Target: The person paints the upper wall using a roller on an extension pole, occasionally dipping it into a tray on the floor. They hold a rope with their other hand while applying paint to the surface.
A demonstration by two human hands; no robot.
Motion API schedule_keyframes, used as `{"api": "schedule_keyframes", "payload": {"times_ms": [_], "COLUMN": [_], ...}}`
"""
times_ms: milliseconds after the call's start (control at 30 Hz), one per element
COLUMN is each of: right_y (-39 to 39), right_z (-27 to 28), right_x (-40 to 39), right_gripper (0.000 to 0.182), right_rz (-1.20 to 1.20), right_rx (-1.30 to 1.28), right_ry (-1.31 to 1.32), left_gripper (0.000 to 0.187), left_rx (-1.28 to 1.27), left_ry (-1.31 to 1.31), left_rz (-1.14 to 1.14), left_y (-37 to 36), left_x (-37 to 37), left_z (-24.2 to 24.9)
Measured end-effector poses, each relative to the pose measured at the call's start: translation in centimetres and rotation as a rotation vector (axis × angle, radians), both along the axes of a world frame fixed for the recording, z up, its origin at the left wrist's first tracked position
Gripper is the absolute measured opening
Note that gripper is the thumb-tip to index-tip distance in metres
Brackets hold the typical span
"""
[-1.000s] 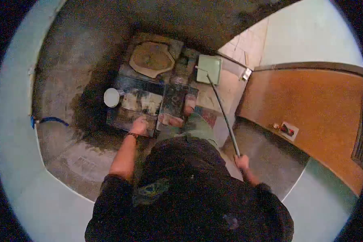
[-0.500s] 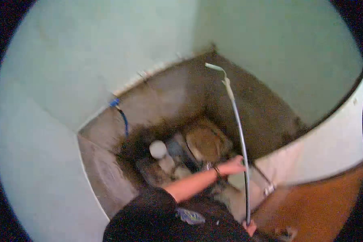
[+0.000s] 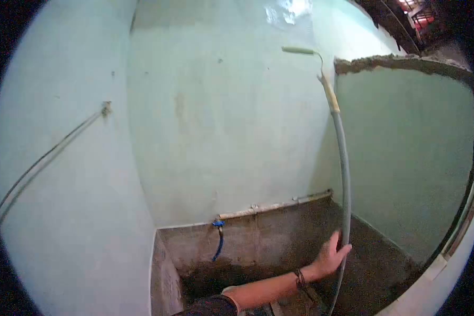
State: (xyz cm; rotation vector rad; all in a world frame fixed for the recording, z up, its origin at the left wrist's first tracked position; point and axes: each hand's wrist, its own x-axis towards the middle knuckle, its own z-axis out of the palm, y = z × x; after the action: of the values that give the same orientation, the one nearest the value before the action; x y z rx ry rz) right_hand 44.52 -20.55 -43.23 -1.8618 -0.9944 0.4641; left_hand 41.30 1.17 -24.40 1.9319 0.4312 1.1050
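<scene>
My left hand (image 3: 327, 262), with a dark bracelet at the wrist, is around the grey pole of a paint roller (image 3: 343, 158), thumb and fingers on either side of it. The long pole stands almost upright. A pale handle joins its top to a narrow roller sleeve (image 3: 298, 50), which overlaps the upper green wall (image 3: 231, 116). The pole's lower end runs out of the bottom of the view. My right hand is out of view.
A pipe (image 3: 271, 207) runs along the top of the brown lower wall, with a blue tap and hose (image 3: 219, 242) on it. A cord (image 3: 52, 150) hangs on the left wall. A rough-edged partition (image 3: 400, 152) stands at the right.
The view has tilted up from the floor to the upper wall. The roller now appears higher against it. My right hand, earlier at the pole's lower end, has left the view.
</scene>
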Motion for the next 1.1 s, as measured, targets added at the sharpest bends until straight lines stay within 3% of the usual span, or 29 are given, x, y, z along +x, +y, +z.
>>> {"api": "schedule_keyframes", "payload": {"times_ms": [33, 67, 167, 300, 367, 467, 533, 567, 633, 700, 767, 833, 900, 967, 1000, 1100], "right_y": [1.6, 3.4, 9.3, 15.5, 16.5, 22.1, 24.7, 24.3, 24.0, 25.3, 29.2, 29.0, 33.1, 32.3, 33.9, 34.3], "right_z": [1.0, 0.0, 1.0, 5.7, 9.0, 7.2, 6.4, 7.1, 9.5, 9.4, 8.4, 17.2, 22.4, 31.1, 34.5, 45.4], "right_x": [0.0, 0.1, 0.5, -1.4, -3.0, -4.0, -5.9, -6.1, -6.5, -6.8, -7.1, -7.4, -7.6, -7.9, -8.0, -8.7], "right_gripper": [0.037, 0.031, 0.028, 0.028, 0.028, 0.027, 0.024, 0.024, 0.025, 0.023, 0.021, 0.019, 0.020, 0.028, 0.031, 0.033], "right_rz": [0.066, 0.053, 0.255, 0.397, 0.486, 0.520, 0.420, 0.430, 0.806, 0.825, 0.663, 0.724, 0.727, 0.967, 0.906, 0.876], "right_rx": [0.052, 0.171, 0.413, 0.440, 0.332, 0.462, 0.976, 0.969, 0.732, 0.673, 0.754, 0.909, 0.968, 0.868, 0.965, 0.986], "right_ry": [0.032, -0.166, -0.129, 0.055, 0.338, 0.157, -0.087, -0.082, 0.383, 0.433, 0.354, 0.122, 0.063, 0.412, 0.282, 0.287], "left_gripper": [0.054, 0.051, 0.045, 0.039, 0.037, 0.028, 0.027, 0.025, 0.023, 0.027, 0.042, 0.050, 0.051, 0.041, 0.039, 0.036], "left_rx": [-0.024, 0.072, 0.208, 0.340, 0.377, 0.361, 0.411, 0.446, 0.446, 0.450, 0.568, 0.688, 0.814, 1.002, 1.010, 1.150], "left_ry": [0.011, -0.065, -0.165, -0.238, -0.250, -0.193, -0.187, -0.183, -0.201, -0.112, -0.082, 0.023, 0.135, 0.243, 0.292, 0.644], "left_rz": [-0.059, -0.016, 0.052, 0.208, 0.257, 0.309, 0.368, 0.418, 0.454, 0.576, 0.606, 0.771, 1.036, 1.348, 1.535, 2.101], "left_y": [0.4, 1.4, 4.7, 6.1, 6.9, 7.9, 8.8, 9.0, 9.1, 9.1, 11.0, 10.3, 6.9, 4.0, 3.1, 0.1], "left_x": [-1.5, -2.0, -3.8, -7.4, -9.0, -11.1, -12.3, -12.8, -13.7, -14.4, -16.1, -19.1, -23.5, -28.0, -30.4, -36.3], "left_z": [3.2, 4.7, 9.5, 15.3, 17.3, 20.8, 22.8, 23.5, 24.7, 25.3, 25.4, 25.9, 27.3, 28.6, 29.1, 30.2]}}
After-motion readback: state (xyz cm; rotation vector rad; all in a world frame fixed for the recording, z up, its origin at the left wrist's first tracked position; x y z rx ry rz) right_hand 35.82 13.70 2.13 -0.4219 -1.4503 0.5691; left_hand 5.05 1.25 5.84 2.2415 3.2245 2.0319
